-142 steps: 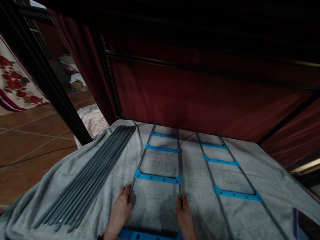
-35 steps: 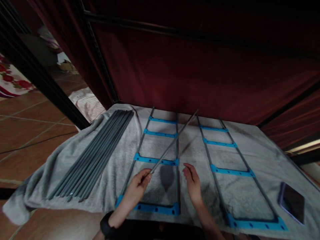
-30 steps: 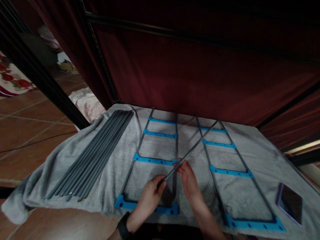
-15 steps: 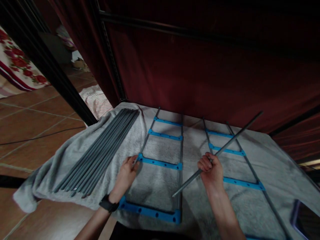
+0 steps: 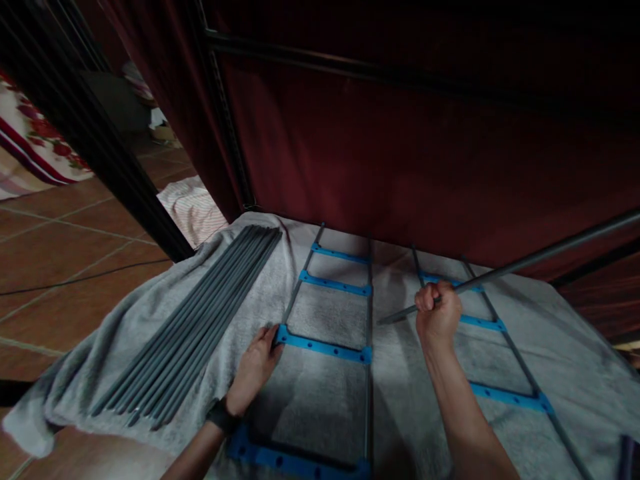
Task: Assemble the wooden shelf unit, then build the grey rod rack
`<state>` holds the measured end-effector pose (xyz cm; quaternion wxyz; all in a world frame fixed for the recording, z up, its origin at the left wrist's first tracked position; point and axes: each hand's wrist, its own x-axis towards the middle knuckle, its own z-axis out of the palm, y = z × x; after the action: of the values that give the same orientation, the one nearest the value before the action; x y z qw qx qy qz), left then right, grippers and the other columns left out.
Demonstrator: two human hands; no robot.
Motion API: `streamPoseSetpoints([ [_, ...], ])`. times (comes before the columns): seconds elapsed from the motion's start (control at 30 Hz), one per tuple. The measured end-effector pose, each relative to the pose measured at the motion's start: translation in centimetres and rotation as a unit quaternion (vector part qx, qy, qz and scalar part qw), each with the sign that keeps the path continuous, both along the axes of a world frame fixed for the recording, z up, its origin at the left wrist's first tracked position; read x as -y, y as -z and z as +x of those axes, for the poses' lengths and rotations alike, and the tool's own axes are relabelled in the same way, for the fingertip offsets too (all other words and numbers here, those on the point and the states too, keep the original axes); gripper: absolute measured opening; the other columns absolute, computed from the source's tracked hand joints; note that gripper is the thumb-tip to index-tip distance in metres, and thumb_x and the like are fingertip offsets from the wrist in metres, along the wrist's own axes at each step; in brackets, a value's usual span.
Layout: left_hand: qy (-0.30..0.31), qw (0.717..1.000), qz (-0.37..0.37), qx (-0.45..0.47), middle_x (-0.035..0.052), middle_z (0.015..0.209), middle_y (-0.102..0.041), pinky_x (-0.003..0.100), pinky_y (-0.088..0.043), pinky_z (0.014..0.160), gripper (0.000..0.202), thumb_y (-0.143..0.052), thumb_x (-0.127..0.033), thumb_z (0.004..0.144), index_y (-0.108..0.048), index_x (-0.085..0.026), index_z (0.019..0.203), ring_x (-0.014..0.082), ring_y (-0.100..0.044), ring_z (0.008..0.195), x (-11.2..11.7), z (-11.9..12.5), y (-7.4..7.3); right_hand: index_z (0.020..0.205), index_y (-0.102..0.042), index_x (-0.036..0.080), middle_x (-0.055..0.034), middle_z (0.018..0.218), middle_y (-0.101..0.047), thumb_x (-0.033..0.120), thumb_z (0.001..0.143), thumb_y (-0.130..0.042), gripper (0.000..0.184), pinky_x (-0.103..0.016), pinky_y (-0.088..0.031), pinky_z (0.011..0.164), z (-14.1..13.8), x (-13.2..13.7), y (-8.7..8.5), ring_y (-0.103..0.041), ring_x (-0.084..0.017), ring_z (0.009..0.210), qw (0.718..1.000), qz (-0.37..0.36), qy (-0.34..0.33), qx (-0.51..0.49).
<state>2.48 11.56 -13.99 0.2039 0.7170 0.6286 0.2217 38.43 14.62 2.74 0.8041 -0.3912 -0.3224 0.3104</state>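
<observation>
My right hand (image 5: 439,313) is closed round a grey rod (image 5: 540,257), which it holds at a slant above the right-hand ladder-like frame. The rod's lower end hangs over the gap between the two frames, and its upper end leaves the view at the right. My left hand (image 5: 257,363), wearing a dark wristwatch, pinches the left end of a blue crossbar (image 5: 325,346) where it meets the left frame's side rod (image 5: 297,293); its fingertips are partly hidden. Each frame has several blue crossbars (image 5: 510,395) joined to two grey rods.
A bundle of grey rods (image 5: 195,327) lies left of the frames on a grey blanket (image 5: 320,383). Dark red fabric (image 5: 400,153) and a black metal post (image 5: 135,180) stand behind and to the left. A dark object's edge (image 5: 629,459) shows at lower right.
My right hand has moved up and to the right, swinging the rod flatter so its far end passes out of view. My left hand stays at the same crossbar; the view has shifted slightly.
</observation>
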Motion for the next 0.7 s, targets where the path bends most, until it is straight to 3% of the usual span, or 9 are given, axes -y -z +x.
streamPoseSetpoints([
  [0.2,-0.021,0.998,0.027,-0.054,0.0139,0.127,-0.060,0.041,-0.055,0.094,0.045,-0.040,-0.035,0.096,-0.052,-0.016,0.135,0.0273,-0.063,0.114,0.6,0.1,0.8,0.054,-0.026,0.023,0.0107,0.044,-0.024,0.033,0.082,-0.063,0.047,-0.022,-0.020,0.038,-0.5,-5.1,-0.1,-0.020,-0.006,0.038,0.999,0.018,0.010,0.043],
  [0.37,-0.010,0.994,0.087,-0.060,0.0108,0.121,-0.063,0.041,-0.056,0.094,0.042,-0.037,-0.038,0.098,-0.054,-0.017,0.131,0.0257,-0.065,0.110,0.9,0.0,1.7,0.052,-0.026,0.023,0.0102,0.042,-0.025,0.037,0.080,-0.062,0.048,-0.023,-0.018,0.038,-1.1,-8.8,0.9,-0.021,-0.006,0.038,0.998,0.016,0.015,0.055],
  [0.7,0.002,0.992,0.107,-0.063,0.0104,0.110,-0.064,0.041,-0.058,0.084,0.044,-0.037,-0.041,0.098,-0.051,-0.017,0.132,0.0263,-0.067,0.098,1.0,0.0,1.6,0.054,-0.020,0.024,0.0109,0.044,-0.019,0.047,0.079,-0.063,0.055,-0.023,-0.017,0.038,-0.8,-11.8,2.7,-0.017,-0.005,0.038,0.999,-0.009,0.018,0.050],
])
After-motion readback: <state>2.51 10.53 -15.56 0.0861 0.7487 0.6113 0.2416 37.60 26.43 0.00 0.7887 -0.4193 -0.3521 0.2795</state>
